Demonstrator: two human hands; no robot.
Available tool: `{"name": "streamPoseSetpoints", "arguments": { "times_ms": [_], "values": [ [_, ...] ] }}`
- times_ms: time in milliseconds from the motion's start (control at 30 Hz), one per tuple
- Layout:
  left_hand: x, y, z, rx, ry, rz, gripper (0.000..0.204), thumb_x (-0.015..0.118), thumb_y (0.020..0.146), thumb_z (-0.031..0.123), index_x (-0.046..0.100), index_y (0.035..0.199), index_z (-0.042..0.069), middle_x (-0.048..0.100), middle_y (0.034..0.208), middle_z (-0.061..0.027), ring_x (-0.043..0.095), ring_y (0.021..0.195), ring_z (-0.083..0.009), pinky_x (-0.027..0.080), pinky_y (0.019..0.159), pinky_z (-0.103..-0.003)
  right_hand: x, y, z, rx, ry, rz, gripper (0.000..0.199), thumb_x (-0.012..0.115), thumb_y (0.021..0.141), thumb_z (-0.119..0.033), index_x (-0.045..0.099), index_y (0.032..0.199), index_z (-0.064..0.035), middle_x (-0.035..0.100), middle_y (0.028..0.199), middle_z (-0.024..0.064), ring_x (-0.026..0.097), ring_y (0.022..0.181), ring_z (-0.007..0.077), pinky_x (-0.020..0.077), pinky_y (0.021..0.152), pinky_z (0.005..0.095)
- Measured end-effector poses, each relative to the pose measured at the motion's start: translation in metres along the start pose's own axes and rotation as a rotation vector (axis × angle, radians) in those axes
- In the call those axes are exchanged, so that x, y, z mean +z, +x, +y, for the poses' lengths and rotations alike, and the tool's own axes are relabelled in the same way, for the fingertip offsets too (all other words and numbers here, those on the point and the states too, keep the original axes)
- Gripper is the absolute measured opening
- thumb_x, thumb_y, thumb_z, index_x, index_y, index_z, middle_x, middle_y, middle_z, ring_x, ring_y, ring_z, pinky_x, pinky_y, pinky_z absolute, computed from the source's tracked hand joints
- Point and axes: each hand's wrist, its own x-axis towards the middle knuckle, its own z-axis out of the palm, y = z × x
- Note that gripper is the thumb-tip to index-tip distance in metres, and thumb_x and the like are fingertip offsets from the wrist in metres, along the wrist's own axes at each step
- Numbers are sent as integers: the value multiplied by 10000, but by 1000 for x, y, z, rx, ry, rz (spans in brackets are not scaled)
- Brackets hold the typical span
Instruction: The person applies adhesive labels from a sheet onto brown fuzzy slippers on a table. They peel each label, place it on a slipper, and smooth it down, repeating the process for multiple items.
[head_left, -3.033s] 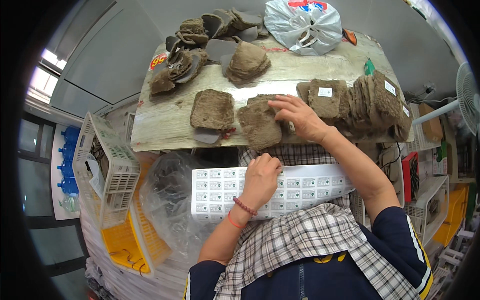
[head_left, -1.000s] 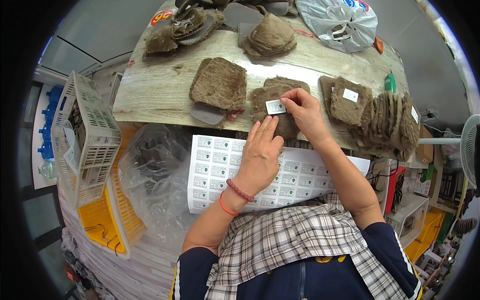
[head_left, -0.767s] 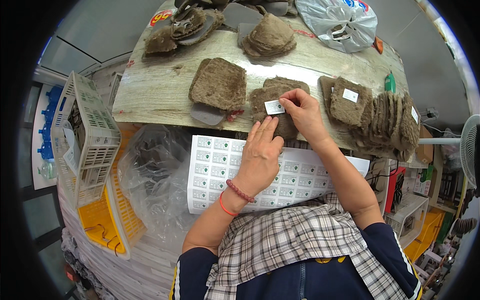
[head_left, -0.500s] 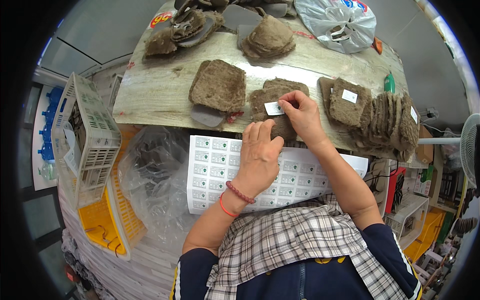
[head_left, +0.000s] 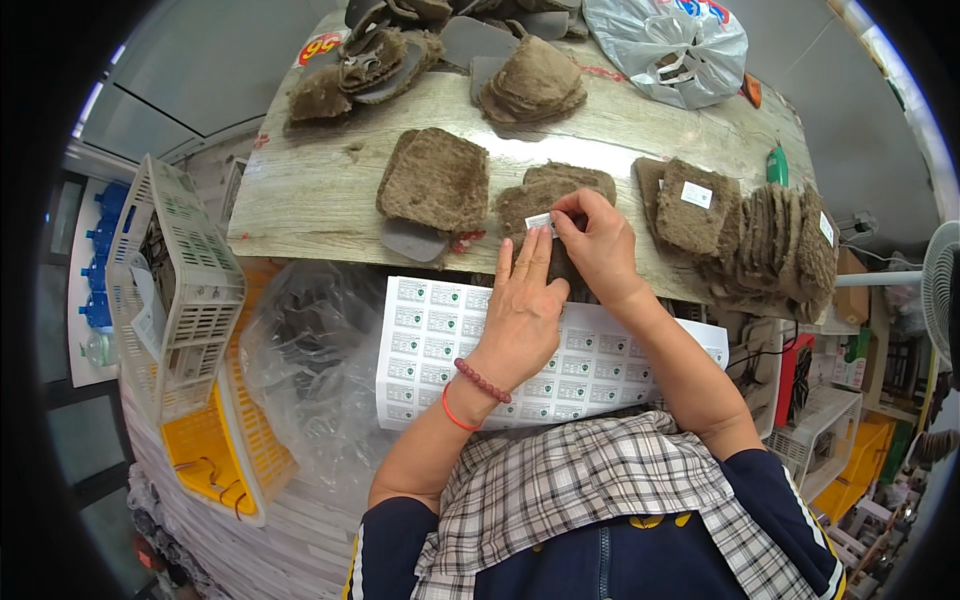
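White label [head_left: 540, 221] pinched in right hand [head_left: 598, 248] grip over brown pad [head_left: 545, 205].

Fuzzy, matt brown fibre pads [head_left: 437, 180] lie on a pale wood-grain tabletop [head_left: 300, 190] — rough against smooth. The sticker sheet [head_left: 440, 335] is slick white paper. Upper right, a glossy crinkled plastic bag [head_left: 670, 45]; at left, a hard plastic crate [head_left: 180, 290].

Bright, even daylight. Glare on bench [head_left: 330, 190] wood near 12 o'clock. Soft shadows under pads. Centre sharp. Fisheye bends edges; black vignette rings the frame.
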Motion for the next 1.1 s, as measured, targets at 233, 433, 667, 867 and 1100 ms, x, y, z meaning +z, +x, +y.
{"name": "streamPoseSetpoints", "arguments": {
  "times_ms": [233,433,667,867,1100],
  "values": [
    [-3,2,0,-3,15,-24,55,557,813,-22,610,829,-16,358,1466,-334,272,1430,-445,156,1196,-546,-2,-1,-9,-9,-17,-21,311,704,817,-125,628,1118,-111,633,891,75,666,812,247,531,680,378],
    [0,5,0,-19,-18,-6,29,590,811,-11,611,832,-9,318,1489,-334,248,1439,-446,161,1192,-542,0,-2,3,-58,-87,148,402,729,819,-181,586,1166,-39,562,1048,123,625,972,269,527,759,390],
    [4,6,1,-47,-52,0,55,574,812,-6,621,841,-2,269,1504,-357,206,1454,-447,165,1177,-553,-10,4,-4,172,-153,45,525,806,747,-365,597,1108,-45,612,924,79,629,897,257,514,746,392],
    [5,1,5,-37,-14,37,21,603,831,10,610,850,2,271,1510,-340,220,1451,-436,175,1177,-542,-20,6,-7,253,-13,-32,447,829,707,-352,629,943,-28,638,744,61,613,683,243,492,647,371],
    [-9,-8,20,-18,-9,105,25,616,839,29,598,836,12,353,1480,-278,299,1414,-404,216,1155,-528,-53,3,-5,355,607,-117,209,776,814,-173,590,789,-81,551,721,-55,448,641,29,335,555,209]
  ]
}}
